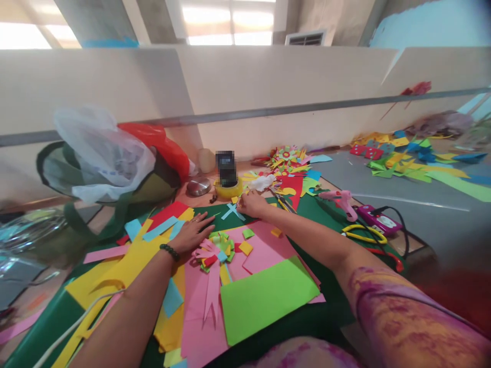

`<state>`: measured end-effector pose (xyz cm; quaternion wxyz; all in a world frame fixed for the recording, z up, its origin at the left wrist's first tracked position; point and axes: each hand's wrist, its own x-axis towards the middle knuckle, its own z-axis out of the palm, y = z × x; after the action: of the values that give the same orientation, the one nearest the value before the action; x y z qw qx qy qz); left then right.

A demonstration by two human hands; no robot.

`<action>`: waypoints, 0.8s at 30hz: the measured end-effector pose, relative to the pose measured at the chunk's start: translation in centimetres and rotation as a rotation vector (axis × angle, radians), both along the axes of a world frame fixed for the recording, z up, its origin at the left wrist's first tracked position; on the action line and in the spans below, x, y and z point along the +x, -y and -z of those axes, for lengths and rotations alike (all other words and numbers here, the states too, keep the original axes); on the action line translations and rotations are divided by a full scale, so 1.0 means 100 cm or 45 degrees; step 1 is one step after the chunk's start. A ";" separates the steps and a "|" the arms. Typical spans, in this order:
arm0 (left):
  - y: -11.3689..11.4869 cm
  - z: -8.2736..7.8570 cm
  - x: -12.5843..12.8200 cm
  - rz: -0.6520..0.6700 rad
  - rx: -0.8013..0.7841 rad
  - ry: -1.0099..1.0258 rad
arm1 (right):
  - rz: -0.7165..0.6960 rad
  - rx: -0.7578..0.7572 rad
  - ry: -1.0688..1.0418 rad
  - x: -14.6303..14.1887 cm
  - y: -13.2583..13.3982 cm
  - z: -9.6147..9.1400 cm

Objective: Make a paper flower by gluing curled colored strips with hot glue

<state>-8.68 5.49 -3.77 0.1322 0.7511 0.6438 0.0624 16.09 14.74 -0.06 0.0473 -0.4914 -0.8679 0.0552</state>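
My left hand [193, 233], with a dark bead bracelet at the wrist, lies flat with fingers stretched out on the green mat beside coloured paper. My right hand [251, 205] has its fingers pinched together at the right edge of crossed light-blue paper strips [231, 212]; what the fingertips hold is hidden. Nearer me, a paper rosette [217, 251] with pink ribbon tails rests on pink paper [195, 327]. A bright green paper sheet [268, 301] covers part of that pink paper. Yellow paper [132, 250] and blue strips spread under and around my left forearm.
A roll of yellow tape [229, 189] stands at the back with a dark pixelated device behind it. To the right are a pink glue gun [339, 202], a purple power strip [378, 222] and cables. A bag [153, 186] stands at left; paper scraps [418, 161] lie far right.
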 end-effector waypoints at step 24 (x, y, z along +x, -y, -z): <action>-0.107 -0.025 0.013 -0.250 0.233 0.469 | 0.175 -0.690 -0.810 -0.019 -0.110 0.002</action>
<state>-7.37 16.16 -1.24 0.1723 0.6697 0.6704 0.2692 14.20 25.74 -0.25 0.1855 -0.5012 -0.7293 0.4271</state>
